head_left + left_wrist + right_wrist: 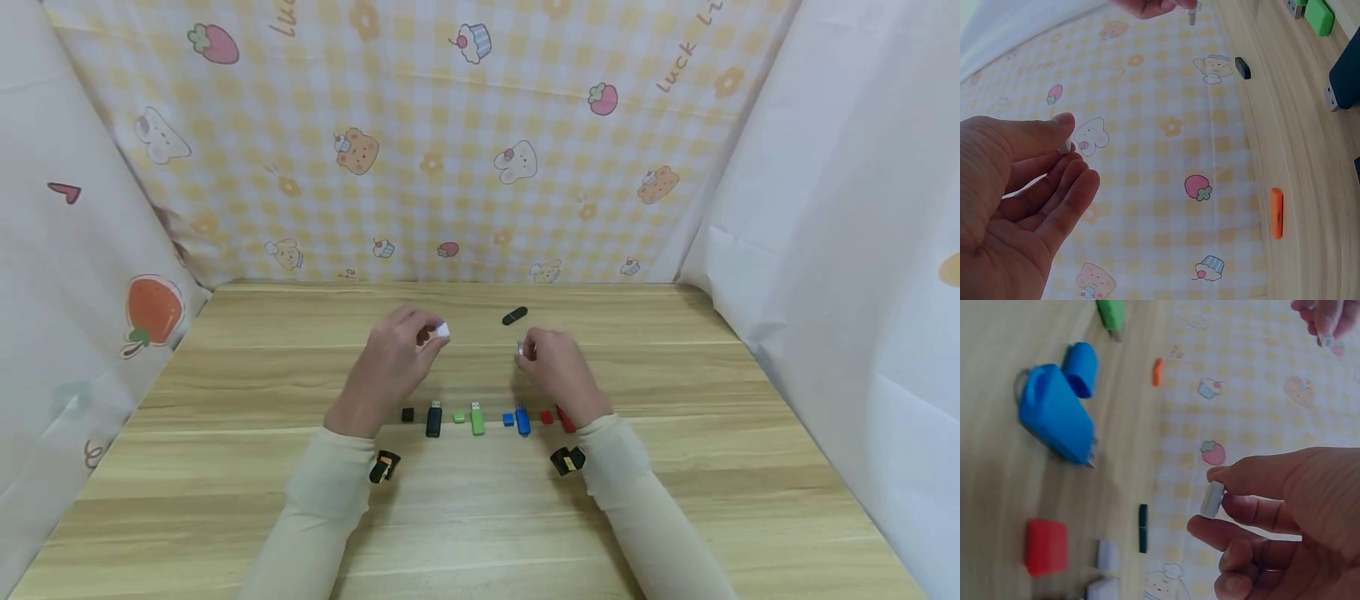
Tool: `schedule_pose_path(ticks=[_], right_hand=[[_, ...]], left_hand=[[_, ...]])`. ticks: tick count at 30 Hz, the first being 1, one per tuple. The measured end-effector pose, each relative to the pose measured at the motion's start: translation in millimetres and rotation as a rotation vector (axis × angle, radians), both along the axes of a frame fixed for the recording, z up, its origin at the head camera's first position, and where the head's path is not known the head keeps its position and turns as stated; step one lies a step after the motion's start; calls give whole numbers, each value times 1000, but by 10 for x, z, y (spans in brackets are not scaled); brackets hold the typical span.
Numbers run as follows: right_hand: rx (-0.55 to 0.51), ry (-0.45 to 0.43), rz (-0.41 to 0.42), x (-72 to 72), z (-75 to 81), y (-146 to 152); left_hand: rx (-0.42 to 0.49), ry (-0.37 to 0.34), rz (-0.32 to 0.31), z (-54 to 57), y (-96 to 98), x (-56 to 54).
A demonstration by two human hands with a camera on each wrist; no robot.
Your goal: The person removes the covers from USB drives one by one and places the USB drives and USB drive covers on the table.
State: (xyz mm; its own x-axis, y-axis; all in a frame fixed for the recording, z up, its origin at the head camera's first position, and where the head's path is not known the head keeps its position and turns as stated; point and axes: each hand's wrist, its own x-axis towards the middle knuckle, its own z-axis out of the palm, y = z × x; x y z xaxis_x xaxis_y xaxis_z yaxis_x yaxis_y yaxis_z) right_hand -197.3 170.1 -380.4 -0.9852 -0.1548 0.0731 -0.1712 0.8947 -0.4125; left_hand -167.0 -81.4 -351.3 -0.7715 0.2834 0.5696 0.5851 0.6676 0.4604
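Note:
At the left of the head view, my left hand (395,352) pinches a small white piece (442,330) between thumb and fingertips; the left wrist view shows only its pale end (1064,147). My right hand (557,367) grips a small pale block (1212,500) by thumb and fingertips, with a grey end (1192,17) pointing out of the grasp in the left wrist view. The two hands are apart, over the table's far half. Nearer the body lie an uncapped blue USB stick (522,422) and its blue cap (508,419). My right forearm partly hides a red stick (566,419).
The row also has a red cap (547,417), green stick (477,419), green cap (459,417), black stick (434,420) and black cap (407,414). Two pale pieces (1107,556) lie by the red cap. Farther back are a black capsule-shaped piece (515,316) and an orange one (1277,212).

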Motion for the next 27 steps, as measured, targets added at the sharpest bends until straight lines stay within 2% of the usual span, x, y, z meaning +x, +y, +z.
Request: schedule_pose_path(ticks=[9,19,27], right_hand=[[27,-87,30,-70,-216,-81],[59,-155,12,-80,-272,-134],[76,-153,21,-91,-294,-158]], left_hand=[[-35,-8,-12,0,17,7],[-44,-29,-2,-27,40,-7],[-61,-28,-5,-28,69,12]])
